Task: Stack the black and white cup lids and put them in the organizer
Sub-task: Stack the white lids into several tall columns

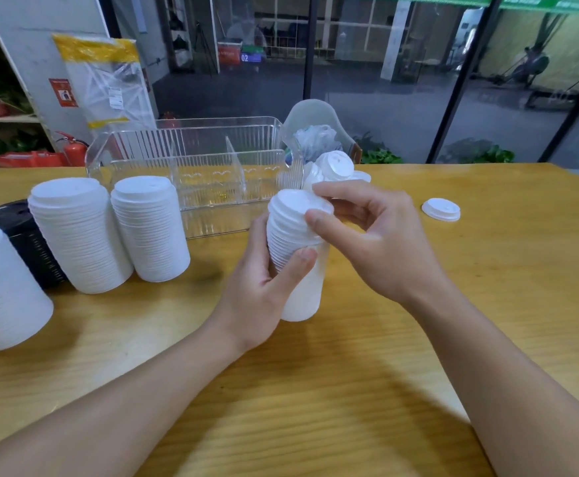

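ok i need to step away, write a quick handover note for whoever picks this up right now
Left hand: wrapped around a white lid stack on the table.
Right hand: pressing the top lid on.
Done: three white stacks and a black stack stand at left.
Left: one loose lid at right, a few more behind the hands; the clear organizer looks empty, so every stack has yet to go in.

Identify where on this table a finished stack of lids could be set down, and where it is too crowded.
Free: the wooden table in front of both forearms, and the far right stretch around the single white lid. Crowded: the left side, where white lid stacks and a black stack stand before the clear organizer, and the loose lids behind the hands.
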Demonstrator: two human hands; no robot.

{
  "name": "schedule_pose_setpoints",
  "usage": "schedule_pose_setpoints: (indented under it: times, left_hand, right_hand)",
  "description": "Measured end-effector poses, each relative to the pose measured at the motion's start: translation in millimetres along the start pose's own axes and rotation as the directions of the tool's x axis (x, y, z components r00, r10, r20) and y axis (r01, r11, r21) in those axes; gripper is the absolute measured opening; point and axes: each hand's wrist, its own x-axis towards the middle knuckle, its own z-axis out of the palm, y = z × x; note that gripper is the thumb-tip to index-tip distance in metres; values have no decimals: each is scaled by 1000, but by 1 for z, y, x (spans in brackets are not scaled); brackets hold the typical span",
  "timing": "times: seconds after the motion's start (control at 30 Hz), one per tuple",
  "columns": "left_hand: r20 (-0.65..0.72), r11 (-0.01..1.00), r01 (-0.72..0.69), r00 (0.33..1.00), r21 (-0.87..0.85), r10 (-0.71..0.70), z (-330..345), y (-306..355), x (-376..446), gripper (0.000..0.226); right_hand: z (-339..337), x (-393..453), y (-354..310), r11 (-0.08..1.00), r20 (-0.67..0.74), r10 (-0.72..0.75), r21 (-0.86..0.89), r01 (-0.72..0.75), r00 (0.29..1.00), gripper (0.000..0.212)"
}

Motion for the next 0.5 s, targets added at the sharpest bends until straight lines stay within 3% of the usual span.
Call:
schedule_pose_setpoints:
  times: [0.1, 0.3, 0.5]
  left_hand:
    - [8, 1000, -6, 1000, -1, 6, 1, 1, 0, 56]
    - [-2, 1000, -7, 1000, -3, 7, -1, 0, 0, 58]
    - [15, 1000, -9, 1000, -20, 9, -3, -4, 2, 61]
  right_hand:
    - [1, 0, 2, 986, 22, -62, -154, 64, 998, 32]
    - [-2, -1, 5, 977, 49, -99, -187, 106, 994, 29]
    - [-1, -2, 10, 999, 111, 28, -21, -26, 993, 48]
